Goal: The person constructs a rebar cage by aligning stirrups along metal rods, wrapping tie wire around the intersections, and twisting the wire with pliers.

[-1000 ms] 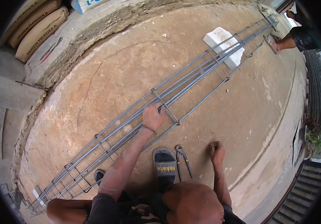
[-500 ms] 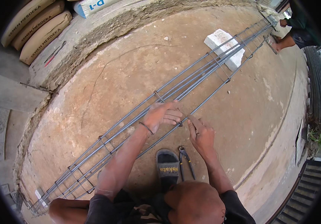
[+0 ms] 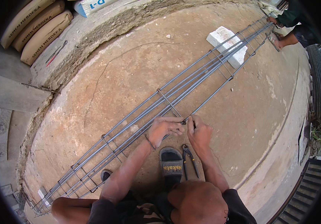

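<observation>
A long cage of steel rebar runs diagonally from lower left to upper right, its bars tied by square stirrups. Both hands meet at the corner where one stirrup joins the bar closest to me. My left hand has its index finger stretched to that corner and its other fingers bent, gripping around the stirrup's end. Pressed close against the same bar, my right hand is closed in a pinch. Whatever lies between its fingertips is too small to make out. Pincers with dark handles lie below, beside a sandal.
A white block sits under the cage's far part. Another person's hand touches its far end. Brown sacks are stacked at upper left, near a red-handled tool on a rough ledge. A sandal stands below my hands.
My left hand has drawn down off the stirrup, with its fingers now bent at the corner. My right hand has tightened into a pinch. The other person's hand has shifted to the cage end.
</observation>
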`<action>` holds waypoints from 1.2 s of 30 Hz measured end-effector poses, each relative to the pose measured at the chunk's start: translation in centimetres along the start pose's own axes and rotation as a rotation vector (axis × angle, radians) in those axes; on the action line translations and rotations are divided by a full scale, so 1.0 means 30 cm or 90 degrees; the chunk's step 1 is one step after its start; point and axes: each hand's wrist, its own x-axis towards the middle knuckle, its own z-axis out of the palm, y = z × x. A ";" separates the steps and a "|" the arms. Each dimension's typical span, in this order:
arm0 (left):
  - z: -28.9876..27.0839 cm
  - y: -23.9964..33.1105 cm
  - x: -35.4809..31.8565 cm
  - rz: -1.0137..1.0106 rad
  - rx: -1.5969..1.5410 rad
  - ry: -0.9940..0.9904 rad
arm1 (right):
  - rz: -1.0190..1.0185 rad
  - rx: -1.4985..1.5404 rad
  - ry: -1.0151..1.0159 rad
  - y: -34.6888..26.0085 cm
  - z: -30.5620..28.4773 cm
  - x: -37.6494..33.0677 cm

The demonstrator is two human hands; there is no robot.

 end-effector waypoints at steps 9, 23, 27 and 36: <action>-0.106 -0.024 0.038 0.000 0.001 0.018 | 0.026 0.206 -0.077 0.085 0.048 -0.042; -0.133 0.020 0.296 0.418 0.666 0.323 | -0.087 -0.131 0.019 0.195 0.024 0.102; -0.152 0.028 0.273 0.563 0.786 0.342 | -0.113 -0.191 0.006 0.182 0.056 0.111; -0.149 0.024 0.301 0.592 0.819 0.334 | -0.078 -0.142 0.058 0.227 0.144 0.131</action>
